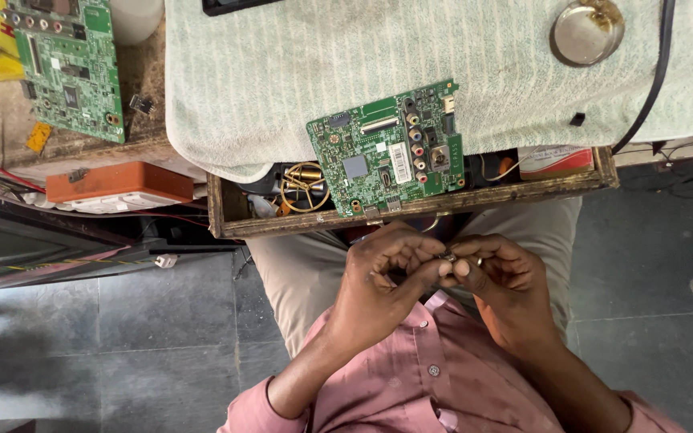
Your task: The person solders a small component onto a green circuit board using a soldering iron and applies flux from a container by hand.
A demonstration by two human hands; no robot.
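My left hand (382, 277) and my right hand (503, 281) meet over my lap, fingertips pinched together on a tiny metal part (445, 256). Which hand carries the part I cannot tell; both touch it. Just beyond my hands a green circuit board (387, 152) lies tilted, half on a pale striped towel (322, 72) and half over an open wooden drawer (411, 210). The board has a row of round coloured sockets along its right side.
A second green circuit board (70, 64) lies at the far left on the bench. An orange and white box (118, 186) sits on the bench edge. A round metal dish (587, 30) rests on the towel; a black cable (647, 88) runs down at right. Grey floor tiles below.
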